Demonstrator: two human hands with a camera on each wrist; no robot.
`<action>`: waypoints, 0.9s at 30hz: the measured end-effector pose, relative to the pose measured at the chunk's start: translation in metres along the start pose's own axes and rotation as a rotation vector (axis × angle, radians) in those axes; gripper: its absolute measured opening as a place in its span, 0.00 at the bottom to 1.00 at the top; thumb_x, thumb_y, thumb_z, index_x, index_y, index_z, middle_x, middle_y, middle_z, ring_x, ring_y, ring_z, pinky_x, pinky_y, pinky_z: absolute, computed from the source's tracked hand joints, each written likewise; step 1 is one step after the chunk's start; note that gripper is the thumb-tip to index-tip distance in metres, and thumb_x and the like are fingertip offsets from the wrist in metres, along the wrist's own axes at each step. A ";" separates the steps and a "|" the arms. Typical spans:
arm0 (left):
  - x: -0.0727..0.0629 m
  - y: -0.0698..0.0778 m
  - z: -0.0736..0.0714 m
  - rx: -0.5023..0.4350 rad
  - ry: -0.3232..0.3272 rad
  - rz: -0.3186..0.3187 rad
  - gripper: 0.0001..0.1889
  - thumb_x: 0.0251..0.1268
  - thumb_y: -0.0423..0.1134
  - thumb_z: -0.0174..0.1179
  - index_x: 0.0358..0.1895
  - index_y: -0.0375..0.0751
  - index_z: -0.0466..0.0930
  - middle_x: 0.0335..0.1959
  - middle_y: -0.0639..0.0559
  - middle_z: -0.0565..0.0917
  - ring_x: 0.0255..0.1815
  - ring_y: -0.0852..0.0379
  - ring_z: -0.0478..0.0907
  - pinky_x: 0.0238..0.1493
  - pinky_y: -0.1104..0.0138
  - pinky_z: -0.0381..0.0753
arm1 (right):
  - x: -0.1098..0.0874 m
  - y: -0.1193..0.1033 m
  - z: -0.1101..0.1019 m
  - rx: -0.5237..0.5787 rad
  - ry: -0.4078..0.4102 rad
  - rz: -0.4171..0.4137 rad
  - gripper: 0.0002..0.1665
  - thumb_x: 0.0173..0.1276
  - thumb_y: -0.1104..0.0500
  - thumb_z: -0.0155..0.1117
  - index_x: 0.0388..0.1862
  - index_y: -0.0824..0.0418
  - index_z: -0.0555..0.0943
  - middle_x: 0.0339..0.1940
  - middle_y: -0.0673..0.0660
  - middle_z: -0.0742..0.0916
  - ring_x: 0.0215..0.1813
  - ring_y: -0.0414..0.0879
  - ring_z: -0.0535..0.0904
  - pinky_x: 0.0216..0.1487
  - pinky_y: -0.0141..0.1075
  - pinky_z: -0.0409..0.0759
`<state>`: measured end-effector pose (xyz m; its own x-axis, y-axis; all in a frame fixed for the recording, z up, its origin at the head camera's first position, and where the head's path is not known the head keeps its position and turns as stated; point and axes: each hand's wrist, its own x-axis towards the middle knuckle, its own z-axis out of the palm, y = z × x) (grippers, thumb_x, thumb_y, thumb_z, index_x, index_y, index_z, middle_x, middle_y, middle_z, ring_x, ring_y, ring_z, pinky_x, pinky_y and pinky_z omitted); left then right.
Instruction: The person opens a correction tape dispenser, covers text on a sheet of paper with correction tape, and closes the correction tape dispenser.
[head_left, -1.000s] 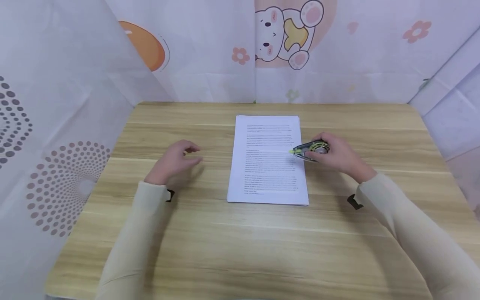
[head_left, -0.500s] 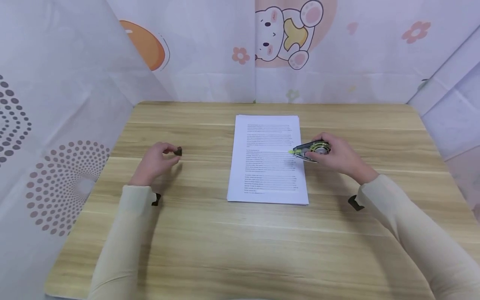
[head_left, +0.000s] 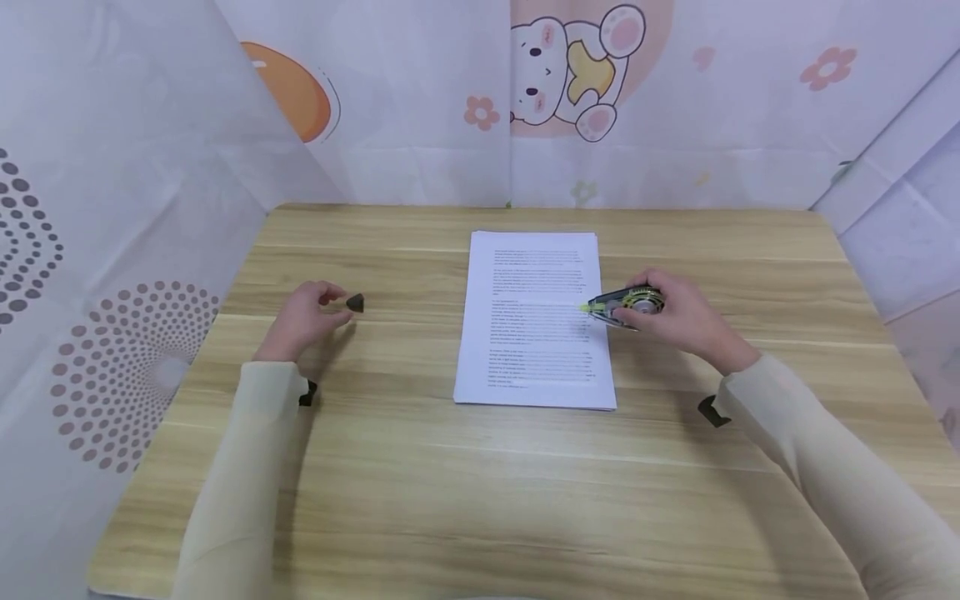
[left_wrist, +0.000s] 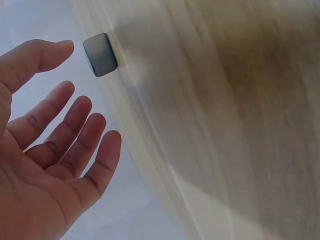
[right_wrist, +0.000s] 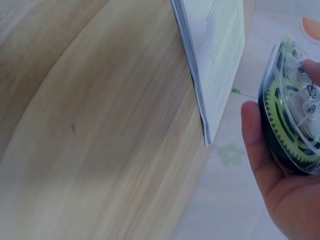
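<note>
My right hand [head_left: 690,317] grips a clear and black correction tape dispenser [head_left: 626,307], its yellow-green tip pointing left over the right edge of a stack of printed paper [head_left: 532,333]. A green toothed wheel shows through the dispenser [right_wrist: 292,117] in the right wrist view, and part of the hand is cut off. On the table at left sits a small dark cap [head_left: 356,303], just beyond the fingertips of my left hand [head_left: 303,317]. In the left wrist view a gap shows between the cap [left_wrist: 101,55] and the loosely spread fingers [left_wrist: 87,135].
The wood-grain table [head_left: 480,492] runs under everything and has rounded far corners. A patterned curtain [head_left: 420,158] hangs right behind its far edge, and a dotted one [head_left: 150,358] hangs along the left side.
My left hand has moved left, away from the paper, set the dark cap on the table and let go of it. The right hand has barely shifted.
</note>
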<state>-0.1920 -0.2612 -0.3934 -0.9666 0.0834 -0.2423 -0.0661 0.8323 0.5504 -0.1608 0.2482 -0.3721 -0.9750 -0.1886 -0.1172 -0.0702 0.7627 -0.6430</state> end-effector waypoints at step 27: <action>0.017 0.002 0.002 0.011 -0.068 -0.032 0.28 0.60 0.44 0.62 0.61 0.34 0.68 0.62 0.35 0.69 0.63 0.39 0.65 0.62 0.47 0.65 | -0.002 0.004 -0.001 0.073 -0.120 0.091 0.27 0.65 0.46 0.59 0.54 0.64 0.70 0.49 0.65 0.78 0.46 0.54 0.75 0.38 0.33 0.75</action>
<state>-0.2081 -0.2574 -0.3981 -0.9448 0.0933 -0.3141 -0.0940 0.8411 0.5327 -0.1598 0.2524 -0.3732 -0.9442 -0.1971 -0.2639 0.0365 0.7337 -0.6785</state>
